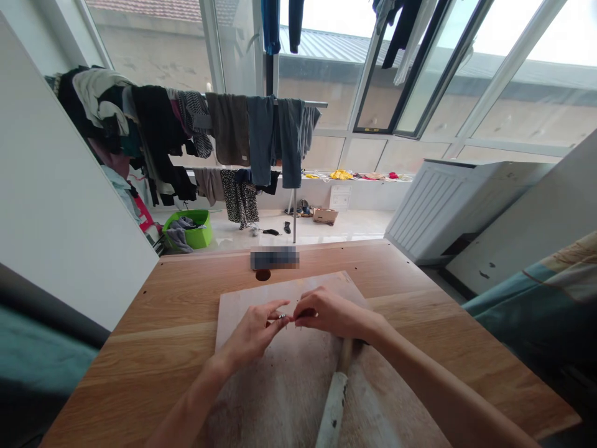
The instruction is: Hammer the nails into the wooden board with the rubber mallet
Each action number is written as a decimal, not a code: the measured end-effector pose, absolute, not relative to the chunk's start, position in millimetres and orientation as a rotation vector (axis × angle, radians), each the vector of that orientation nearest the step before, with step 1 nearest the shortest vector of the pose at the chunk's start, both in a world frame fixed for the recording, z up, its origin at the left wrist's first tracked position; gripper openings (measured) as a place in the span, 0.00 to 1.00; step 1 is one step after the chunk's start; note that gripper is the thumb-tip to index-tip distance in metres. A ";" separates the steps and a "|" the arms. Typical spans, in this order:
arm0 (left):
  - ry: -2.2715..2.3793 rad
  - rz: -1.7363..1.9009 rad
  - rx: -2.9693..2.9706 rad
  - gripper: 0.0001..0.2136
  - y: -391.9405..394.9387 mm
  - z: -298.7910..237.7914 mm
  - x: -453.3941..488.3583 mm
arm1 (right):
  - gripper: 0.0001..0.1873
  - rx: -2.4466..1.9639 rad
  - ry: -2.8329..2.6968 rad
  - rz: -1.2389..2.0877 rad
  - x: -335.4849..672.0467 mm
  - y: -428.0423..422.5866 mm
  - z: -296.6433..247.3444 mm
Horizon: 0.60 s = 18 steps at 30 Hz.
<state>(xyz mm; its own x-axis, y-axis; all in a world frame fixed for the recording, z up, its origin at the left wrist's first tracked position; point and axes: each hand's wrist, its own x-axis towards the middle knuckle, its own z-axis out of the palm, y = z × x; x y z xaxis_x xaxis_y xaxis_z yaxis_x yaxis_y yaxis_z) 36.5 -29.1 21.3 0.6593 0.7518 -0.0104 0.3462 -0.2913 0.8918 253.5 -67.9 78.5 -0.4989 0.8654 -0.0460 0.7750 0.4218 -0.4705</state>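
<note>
The small shiny piece (282, 317) is located above the upper part of the pale board (265, 392); its full shape is too small to determine. Taking this piece as the clock center, the left hand (254, 326) lies toward 8 o'clock, its grip pinching the piece between thumb and fingertip. The right hand (321, 311) lies at 3 o'clock with thumb and finger drawn together near the piece; whether this grip contains anything cannot be told. CAUTION: the piece could slip, because only the fingertips appear to secure it and the 2 hands crowd the same spot; a dropped piece might bounce off the board. At 5 o'clock, a white-handled tool (333, 407) rests on the board, its far end partly hidden by the right forearm (415, 367). A careless sweep of that forearm could knock the tool askew. The board lies on the wooden worktop (153, 336) with no clamp visible, so uneven hand pressure could shift it. On the worktop, a dark round spot (263, 275) sits at 11 o'clock and a pixelated block (274, 257) at 12. Beyond, a green tub (200, 235) stands at 10 o'clock.
</note>
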 end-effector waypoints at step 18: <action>1.420 1.173 2.489 0.14 -143.3 -46.7 -106.5 | 0.23 -1.976 -1.612 -0.007 377.4 -196.1 -5.4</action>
